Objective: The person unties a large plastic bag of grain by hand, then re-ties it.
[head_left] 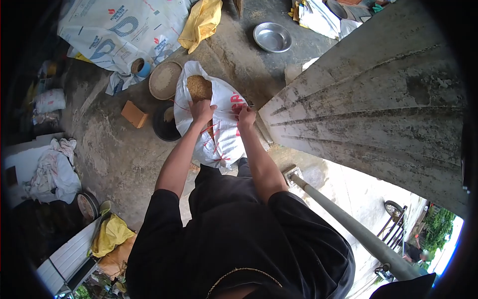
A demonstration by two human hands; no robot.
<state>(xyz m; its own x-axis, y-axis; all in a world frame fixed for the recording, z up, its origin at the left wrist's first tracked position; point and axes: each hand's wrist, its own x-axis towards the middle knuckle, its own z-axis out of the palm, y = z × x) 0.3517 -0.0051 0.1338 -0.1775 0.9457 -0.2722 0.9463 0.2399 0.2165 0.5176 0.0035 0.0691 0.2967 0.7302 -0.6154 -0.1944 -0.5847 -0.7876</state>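
A white woven sack (226, 92) with red print stands in front of my legs. Through its gap shows golden-brown grain (199, 88), and red string (215, 144) runs along the near part of the mouth. My left hand (202, 110) is closed on the sack's edge beside the grain. On the sack's right side, my right hand (246, 115) has its fingers pinched together close to the red lettering. A small thin thing seems to stick out at those fingertips, too small to name.
Left of the sack are a round tray (165, 79), a black basin (163, 124) and a brick (134, 114). A metal basin (272, 37) lies farther off. A concrete pillar (368, 99) and metal pole (343, 214) stand to the right.
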